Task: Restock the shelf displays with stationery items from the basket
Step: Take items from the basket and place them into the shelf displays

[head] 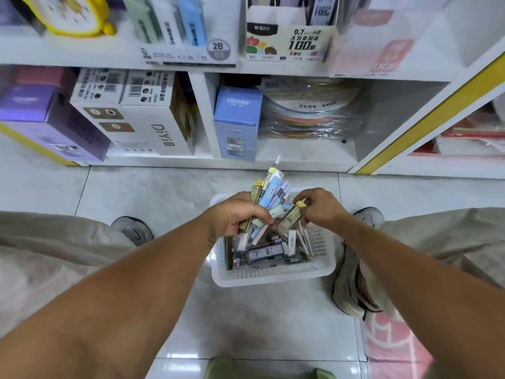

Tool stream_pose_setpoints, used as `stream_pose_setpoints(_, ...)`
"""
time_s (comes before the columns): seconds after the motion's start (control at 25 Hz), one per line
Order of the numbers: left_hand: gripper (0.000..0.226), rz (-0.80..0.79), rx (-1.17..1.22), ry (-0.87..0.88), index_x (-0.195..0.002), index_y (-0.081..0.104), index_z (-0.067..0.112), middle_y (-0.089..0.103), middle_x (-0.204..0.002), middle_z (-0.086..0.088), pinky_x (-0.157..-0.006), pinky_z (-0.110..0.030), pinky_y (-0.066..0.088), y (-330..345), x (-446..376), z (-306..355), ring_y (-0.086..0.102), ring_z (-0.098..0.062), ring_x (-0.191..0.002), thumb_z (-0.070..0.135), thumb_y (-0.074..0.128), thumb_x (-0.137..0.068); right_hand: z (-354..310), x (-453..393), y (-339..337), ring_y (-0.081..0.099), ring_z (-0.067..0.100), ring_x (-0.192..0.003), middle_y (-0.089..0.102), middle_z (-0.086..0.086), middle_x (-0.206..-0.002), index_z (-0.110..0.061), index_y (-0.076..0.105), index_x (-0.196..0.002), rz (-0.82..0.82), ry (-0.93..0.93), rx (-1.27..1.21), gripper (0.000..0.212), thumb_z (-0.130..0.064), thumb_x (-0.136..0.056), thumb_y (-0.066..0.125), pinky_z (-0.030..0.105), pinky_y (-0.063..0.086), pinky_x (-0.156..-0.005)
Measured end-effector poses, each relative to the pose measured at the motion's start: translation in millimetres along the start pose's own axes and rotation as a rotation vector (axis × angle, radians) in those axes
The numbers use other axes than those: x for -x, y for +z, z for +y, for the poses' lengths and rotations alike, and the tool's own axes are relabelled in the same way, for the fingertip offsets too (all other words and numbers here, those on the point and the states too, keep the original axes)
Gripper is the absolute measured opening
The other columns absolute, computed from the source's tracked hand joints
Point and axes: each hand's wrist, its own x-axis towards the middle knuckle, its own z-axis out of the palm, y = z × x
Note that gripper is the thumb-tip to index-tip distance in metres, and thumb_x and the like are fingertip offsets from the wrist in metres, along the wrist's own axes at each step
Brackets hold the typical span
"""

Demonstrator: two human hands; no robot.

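Observation:
A white perforated basket (pixel 276 273) sits on the tiled floor between my feet, filled with several small stationery packs and pens. My left hand (pixel 235 214) is closed around a bunch of slim packs (pixel 269 188) in blue, lilac, green and yellow, fanned upward over the basket's far edge. My right hand (pixel 322 206) pinches a flat beige lead case with a yellow cap (pixel 289 218), held tilted just above the basket's contents. On the upper shelf a cardboard display box (pixel 289 43) marked 0.7 HB holds upright lead cases.
White shelving fills the top of the view. The lower shelf holds a purple box (pixel 52 127), white DiYi cartons (pixel 142 116), a blue CRUHRE box (pixel 237 124) and wrapped coloured sheets (pixel 308 110). A yellow-edged shelf unit (pixel 426 116) stands at right. My shoes flank the basket.

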Motion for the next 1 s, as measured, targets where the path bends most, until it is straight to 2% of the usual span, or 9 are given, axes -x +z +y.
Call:
stream_pose_setpoints(0.12, 0.039, 0.082, -0.044, 0.058, -0.102, 0.073, 0.007, 0.075, -0.099, -0.017, -0.087, -0.047, 0.057, 8, 3, -6, 0.073, -0.033, -0.094, -0.008, 0.078, -0.066, -2, 8, 1, 0.069, 0.009, -0.060, 0.069, 0.003, -0.082, -0.018, 0.072, -0.108, 0.000, 0.003, -0.016, 0.035, 0.006, -0.086, 0.058, 0.015, 0.047, -0.046)
stream_pose_setpoints(0.24, 0.037, 0.052, -0.011, 0.110, -0.100, 0.074, 0.006, 0.075, -0.099, -0.019, -0.080, -0.042, 0.060, 15, 4, -13, 0.073, -0.034, -0.091, -0.009, 0.078, -0.066, -1, 11, 6, 0.063, 0.000, -0.046, 0.067, 0.001, -0.079, -0.017, 0.071, -0.109, -0.009, 0.006, -0.081, 0.037, 0.009, -0.086, 0.058, 0.011, 0.042, -0.039)
stream_pose_setpoints(0.32, 0.037, 0.009, 0.025, 0.133, -0.102, 0.073, 0.003, 0.073, -0.100, -0.024, -0.074, -0.038, 0.059, 18, 4, -13, 0.073, -0.037, -0.090, -0.008, 0.077, -0.067, -1, 9, 6, 0.064, 0.003, -0.050, 0.068, 0.002, -0.080, -0.018, 0.072, -0.109, -0.010, 0.006, -0.077, 0.037, 0.008, -0.085, 0.058, 0.010, 0.040, -0.039)
stream_pose_setpoints(0.4, 0.038, -0.010, 0.055, 0.137, -0.105, 0.071, -0.002, 0.071, -0.102, -0.030, -0.075, -0.040, 0.059, 18, 4, -7, 0.072, -0.039, -0.088, -0.008, 0.077, -0.068, -2, 7, 3, 0.066, 0.009, -0.060, 0.068, 0.001, -0.080, -0.021, 0.072, -0.109, 0.000, 0.005, -0.055, 0.037, 0.005, -0.085, 0.059, 0.012, 0.041, -0.043)
stream_pose_setpoints(0.48, 0.036, -0.013, 0.067, 0.123, -0.106, 0.069, -0.007, 0.069, -0.100, -0.033, -0.074, -0.042, 0.059, 17, 7, 3, 0.071, -0.039, -0.084, -0.008, 0.076, -0.071, -7, 7, -6, 0.069, 0.014, -0.068, 0.069, 0.002, -0.083, -0.023, 0.072, -0.109, 0.011, 0.007, -0.054, 0.035, 0.002, -0.086, 0.061, 0.018, 0.048, -0.053)
stream_pose_setpoints(0.6, 0.031, -0.023, 0.051, 0.121, -0.105, 0.069, -0.007, 0.071, -0.093, -0.028, -0.072, -0.040, 0.060, 15, 24, 27, 0.072, -0.034, -0.078, -0.011, 0.073, -0.075, -20, 12, -33, 0.070, 0.014, -0.063, 0.069, 0.004, -0.079, -0.023, 0.070, -0.102, 0.013, -0.027, -0.062, 0.029, 0.002, -0.087, 0.063, 0.023, 0.050, -0.059)
stream_pose_setpoints(0.72, 0.028, -0.056, 0.008, 0.156, -0.103, 0.068, -0.004, 0.071, -0.090, -0.027, -0.069, -0.039, 0.061, 14, 57, 56, 0.072, -0.033, -0.076, -0.012, 0.072, -0.076, -43, 28, -71, 0.068, 0.012, -0.054, 0.070, 0.003, -0.075, -0.016, 0.067, -0.100, -0.013, -0.120, -0.054, 0.022, 0.002, -0.088, 0.065, 0.021, 0.047, -0.055)
stream_pose_setpoints(0.88, 0.031, -0.095, -0.069, 0.221, -0.103, 0.064, -0.005, 0.070, -0.088, -0.025, -0.072, -0.040, 0.060, 16, 114, 102, 0.072, -0.032, -0.077, -0.012, 0.073, -0.075, -89, 64, -126, 0.068, 0.016, -0.060, 0.074, 0.010, -0.076, -0.015, 0.065, -0.099, -0.051, -0.278, 0.010, 0.022, 0.003, -0.086, 0.066, 0.033, 0.055, -0.061)
stream_pose_setpoints(1.0, 0.034, -0.049, -0.064, 0.295, -0.104, 0.063, -0.005, 0.069, -0.088, -0.024, -0.079, -0.043, 0.057, 18, 157, 141, 0.070, -0.033, -0.078, -0.011, 0.074, -0.072, -131, 90, -173, 0.067, 0.013, -0.057, 0.072, 0.001, -0.069, -0.017, 0.067, -0.095, 0.024, -0.426, 0.014, 0.024, 0.004, -0.085, 0.066, 0.027, 0.053, -0.056)
